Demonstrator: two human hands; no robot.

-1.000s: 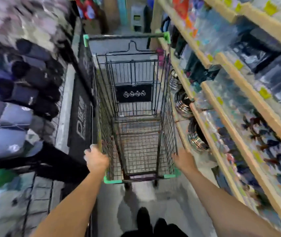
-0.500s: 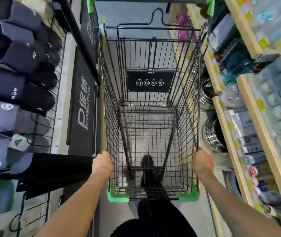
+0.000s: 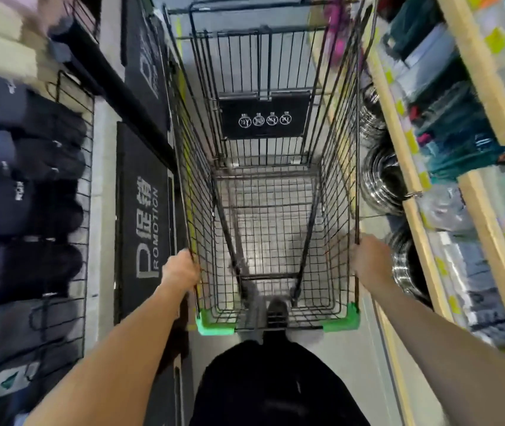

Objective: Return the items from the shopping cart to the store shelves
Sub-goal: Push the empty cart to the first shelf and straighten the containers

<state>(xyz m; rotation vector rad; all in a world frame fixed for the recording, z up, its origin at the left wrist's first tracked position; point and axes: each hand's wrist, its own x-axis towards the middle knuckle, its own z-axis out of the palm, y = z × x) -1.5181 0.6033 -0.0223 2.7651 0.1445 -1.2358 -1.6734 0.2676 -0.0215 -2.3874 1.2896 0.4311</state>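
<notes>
A black wire shopping cart with green corner bumpers fills the middle of the aisle, its near end below me. I see no items in its basket, only the floor through the mesh. My left hand is closed on the cart's left rim near the front corner. My right hand grips the right rim at the same depth. Wooden store shelves run along the right, packed with blurred packaged goods and steel bowls.
Rows of dark slippers hang on a wire rack at the left. Black promotion signs stand between that rack and the cart. My dark-clothed legs and a shoe show under the cart's near end. The aisle is narrow.
The cart has come closer and fills more of the view. Both hands have stayed on its rims, and the view has tilted further down.
</notes>
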